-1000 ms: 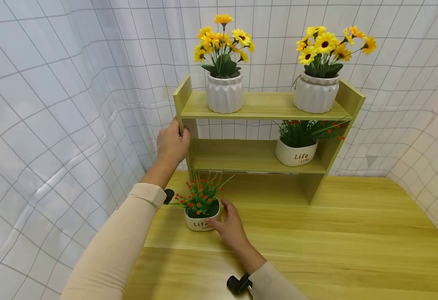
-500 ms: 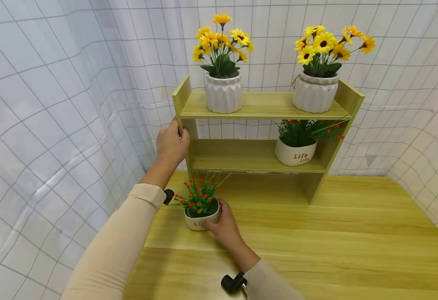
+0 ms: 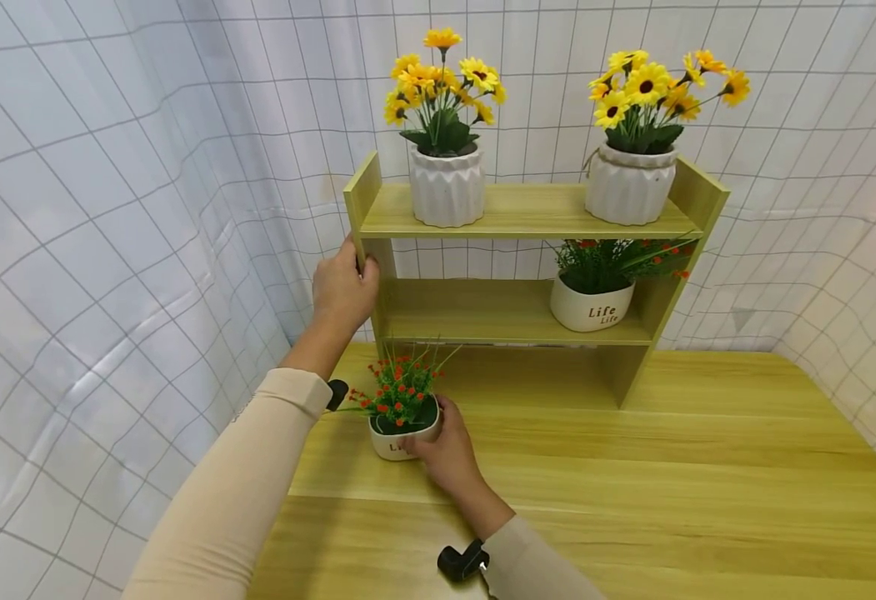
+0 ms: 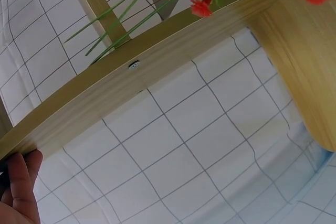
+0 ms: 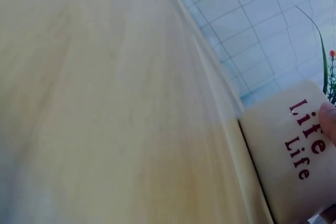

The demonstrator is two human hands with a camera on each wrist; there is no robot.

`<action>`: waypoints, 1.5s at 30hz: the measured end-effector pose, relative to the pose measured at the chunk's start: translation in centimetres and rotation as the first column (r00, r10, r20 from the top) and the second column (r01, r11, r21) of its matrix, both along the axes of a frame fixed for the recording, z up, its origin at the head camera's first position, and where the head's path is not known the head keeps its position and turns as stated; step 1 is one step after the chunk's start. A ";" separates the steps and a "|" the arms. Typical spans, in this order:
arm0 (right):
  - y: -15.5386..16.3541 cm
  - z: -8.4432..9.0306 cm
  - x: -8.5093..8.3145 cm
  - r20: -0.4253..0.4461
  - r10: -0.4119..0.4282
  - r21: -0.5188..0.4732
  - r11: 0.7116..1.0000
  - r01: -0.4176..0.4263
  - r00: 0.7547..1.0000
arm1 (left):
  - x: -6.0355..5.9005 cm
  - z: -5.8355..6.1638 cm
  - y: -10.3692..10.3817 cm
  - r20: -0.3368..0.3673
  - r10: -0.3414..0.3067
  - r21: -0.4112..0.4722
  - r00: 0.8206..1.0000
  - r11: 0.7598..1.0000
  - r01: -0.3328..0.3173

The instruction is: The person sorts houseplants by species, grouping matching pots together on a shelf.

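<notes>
My left hand [image 3: 343, 283] grips the left side panel of a wooden shelf [image 3: 516, 332], thumb on the near edge; the left wrist view shows fingers [image 4: 21, 177] against that panel. On the table in front of the shelf's left end, my right hand [image 3: 448, 450] holds a white flowerpot [image 3: 388, 446] with red flowers and green leaves. Its thumb lies across the front lettering and the other fingers go round the right side. In the right wrist view, the pot [image 5: 283, 156] reads "Life Life" and most of the hand is out of frame.
Two ribbed white pots [image 3: 448, 187] of yellow flowers stand on the top shelf. Another "Life" pot [image 3: 591, 307] with red flowers sits at the right of the middle shelf. Wooden table [image 3: 670, 500] lies below; grid-patterned cloth [image 3: 107, 250] hangs at the back and sides.
My right hand has moved slightly left and its thumb now reaches further across the pot's front, covering more lettering. The left hand has stayed on the shelf panel.
</notes>
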State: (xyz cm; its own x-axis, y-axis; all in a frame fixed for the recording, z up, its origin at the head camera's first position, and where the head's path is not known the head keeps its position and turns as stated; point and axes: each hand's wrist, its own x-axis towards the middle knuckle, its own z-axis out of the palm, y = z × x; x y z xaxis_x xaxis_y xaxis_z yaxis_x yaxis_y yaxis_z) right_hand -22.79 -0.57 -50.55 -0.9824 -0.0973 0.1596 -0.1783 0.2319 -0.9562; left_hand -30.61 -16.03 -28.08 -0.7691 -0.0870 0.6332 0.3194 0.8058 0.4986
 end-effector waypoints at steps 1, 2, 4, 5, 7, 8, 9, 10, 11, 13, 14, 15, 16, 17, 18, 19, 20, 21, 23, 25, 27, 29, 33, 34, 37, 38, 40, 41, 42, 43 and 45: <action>0.1 0.0 0.0 0.011 -0.005 0.001 1.000 0.005 1.000 | 0.0 0.0 0.0 -0.001 0.001 0.001 1.000 1.000 -0.001; 0.2 0.1 0.1 0.018 -0.011 0.002 1.000 0.011 1.000 | 0.0 0.0 0.0 -0.002 0.002 0.002 1.000 1.000 -0.002; 0.4 0.2 0.3 0.024 -0.023 0.001 1.000 0.023 0.999 | -0.1 -0.1 0.0 -0.003 0.003 0.001 1.000 1.000 -0.003; 0.5 0.3 0.4 0.027 -0.029 0.001 1.000 0.029 0.999 | -0.1 -0.1 -0.1 -0.002 0.004 0.000 1.000 1.000 -0.004; 0.8 0.4 0.6 0.035 -0.041 -0.001 0.999 0.041 0.999 | -0.2 0.0 0.0 -0.006 0.007 -0.005 1.000 1.000 -0.007; 0.9 0.6 0.7 0.036 -0.046 -0.007 0.999 0.046 0.998 | -0.2 0.0 0.0 -0.007 0.007 -0.008 1.000 1.000 -0.007; 1.0 0.6 0.9 0.041 -0.050 -0.011 0.999 0.050 0.998 | -0.2 0.1 0.0 -0.007 0.007 -0.009 1.000 1.000 -0.007; 1.2 0.8 1.0 0.045 -0.049 -0.021 0.999 0.050 0.998 | -0.3 0.1 0.0 -0.007 0.007 -0.010 1.000 1.000 -0.007; 1.3 0.9 1.1 0.048 -0.048 -0.027 0.998 0.050 0.998 | -0.3 0.1 0.0 -0.007 0.007 -0.011 1.000 1.000 -0.007; 1.6 1.2 1.3 0.040 -0.042 -0.038 0.998 0.044 0.998 | -0.3 0.1 0.0 -0.003 0.004 -0.009 1.000 1.000 -0.004; 1.8 1.3 1.4 0.033 -0.037 -0.047 0.998 0.039 0.999 | -0.2 0.1 0.0 0.001 0.005 -0.008 1.000 1.000 -0.005; 1.9 1.5 1.6 0.022 -0.032 -0.054 0.998 0.033 0.999 | -0.2 0.1 -0.1 0.002 0.005 -0.007 1.000 1.000 -0.005; 2.1 1.7 1.7 0.013 -0.024 -0.066 0.998 0.024 1.000 | -0.2 0.1 -0.1 0.002 0.006 -0.006 1.000 1.000 -0.006; 2.3 1.9 1.9 0.004 -0.018 -0.075 0.997 0.018 1.000 | -0.2 0.0 -0.1 0.003 0.007 -0.006 1.000 1.000 -0.007; 2.4 2.2 2.0 -0.003 -0.011 -0.088 0.996 0.011 1.000 | -0.2 0.0 -0.1 0.001 0.008 -0.006 1.000 1.000 -0.008; 2.6 2.4 2.1 -0.013 -0.006 -0.098 0.995 0.005 1.000 | -0.3 0.0 -0.2 -0.002 0.010 -0.006 1.000 1.000 -0.010; 2.8 2.7 2.2 -0.017 -0.005 -0.108 0.994 0.003 1.000 | -0.3 0.0 -0.2 -0.004 0.012 -0.005 1.000 1.000 -0.012; 3.0 3.0 2.3 -0.026 -0.008 -0.107 0.994 0.005 1.000 | -0.3 0.0 -0.2 -0.007 0.012 -0.004 1.000 1.000 -0.012; 3.4 3.7 2.5 -0.035 -0.021 -0.106 0.994 0.017 0.999 | -0.3 0.0 -0.2 -0.009 0.011 -0.002 1.000 1.000 -0.011; 3.8 4.5 2.6 -0.051 -0.044 -0.093 0.995 0.039 0.998 | -0.4 0.1 -0.3 -0.009 0.009 -0.005 1.000 1.000 -0.009; 4.2 5.2 2.6 -0.073 -0.067 -0.080 0.995 0.061 0.995 | -0.4 0.1 -0.2 -0.006 0.002 -0.007 1.000 1.000 -0.002; 4.6 5.9 2.5 -0.089 -0.085 -0.077 0.994 0.078 0.992 | -0.4 0.1 -0.2 -0.001 -0.002 -0.008 1.000 1.000 0.002; 5.4 7.1 2.6 -0.124 -0.119 -0.088 0.990 0.108 0.985 | -0.2 0.1 -0.1 0.002 -0.009 -0.006 1.000 1.000 0.009; 5.6 7.4 2.6 -0.128 -0.127 -0.096 0.989 0.115 0.984 | -0.2 0.1 -0.1 0.000 -0.007 -0.008 1.000 1.000 0.007; 6.1 8.2 2.4 -0.148 -0.146 -0.123 0.984 0.128 0.978 | -0.3 0.1 0.0 -0.005 -0.005 -0.006 1.000 1.000 0.005; 6.2 8.4 2.4 -0.156 -0.150 -0.129 0.983 0.130 0.976 | -0.3 0.1 0.0 -0.004 -0.004 -0.005 1.000 1.000 0.004; 6.4 9.0 2.3 -0.172 -0.156 -0.139 0.981 0.133 0.973 | -0.2 0.1 0.0 -0.001 -0.003 0.000 1.000 1.000 0.003; 6.5 9.2 2.2 -0.184 -0.157 -0.145 0.981 0.131 0.970 | -0.2 0.1 0.0 0.001 -0.004 0.003 1.000 1.000 0.004; 6.6 9.5 2.2 -0.195 -0.157 -0.150 0.980 0.128 0.968 | -0.2 0.0 0.0 0.001 -0.003 0.003 1.000 1.000 0.003; 6.6 9.7 2.1 -0.204 -0.158 -0.150 0.980 0.128 0.966 | -0.2 0.0 -0.1 0.001 -0.004 0.004 1.000 1.000 0.004; 6.8 10.1 1.8 -0.216 -0.163 -0.149 0.980 0.133 0.963 | -0.2 0.0 -0.1 -0.003 -0.003 0.004 1.000 1.000 0.003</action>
